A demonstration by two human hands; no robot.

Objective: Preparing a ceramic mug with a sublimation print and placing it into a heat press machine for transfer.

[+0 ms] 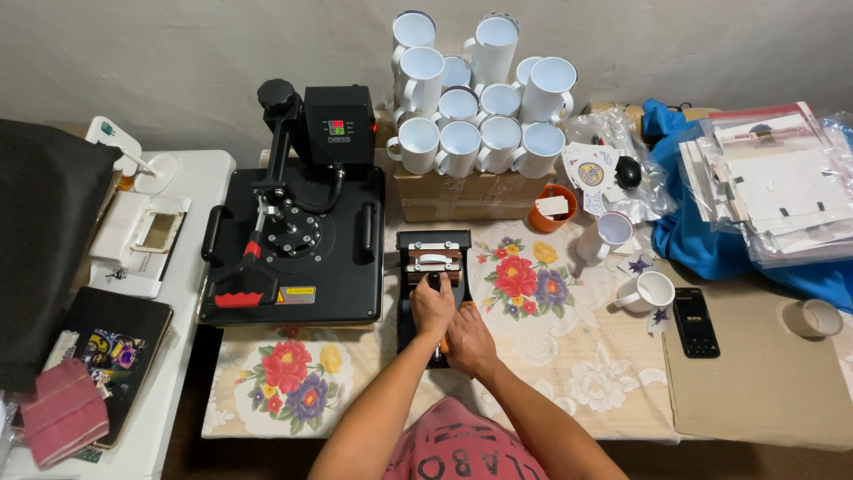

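Note:
A small black mug press (433,252) sits on the floral tablecloth (533,329) in front of me. My left hand (430,305) grips the black knob of its lever. Just below it, my right hand (468,342) closes around the lever's orange-and-black handle. A white mug appears to sit in the press, between its brown pads.
A large black flat heat press (298,227) stands to the left. Several white mugs (480,98) are stacked on a cardboard box behind. Two more mugs (647,292), an orange cup (553,209), a phone (695,322), a tape roll (815,317) and bagged papers (782,187) lie right.

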